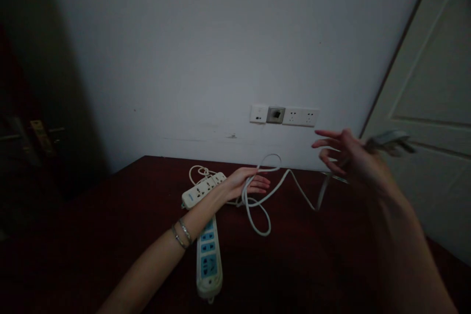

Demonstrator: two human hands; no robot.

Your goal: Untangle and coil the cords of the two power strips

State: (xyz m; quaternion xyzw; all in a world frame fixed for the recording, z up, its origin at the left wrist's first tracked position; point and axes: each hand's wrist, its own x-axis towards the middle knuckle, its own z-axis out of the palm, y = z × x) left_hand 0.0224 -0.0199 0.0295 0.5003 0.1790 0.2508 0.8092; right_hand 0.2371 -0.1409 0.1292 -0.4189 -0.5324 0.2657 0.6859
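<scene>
My left hand (247, 182) rests on the dark red table (110, 235) with loops of a white cable (257, 206) running through its curled fingers. Just left of it lies a cream power strip (201, 190). A second power strip with blue sockets (208, 260) lies under my left forearm, pointing toward me. My right hand (344, 157) is raised above the table's right side, fingers spread, with the cable's grey plug end (390, 141) blurred behind the palm. The cable rises from the table to that hand.
A row of white wall sockets (285, 116) is set in the wall just above the table's back edge. A pale door (430, 108) stands at the right. A dark door with a brass handle (39, 137) is at the far left.
</scene>
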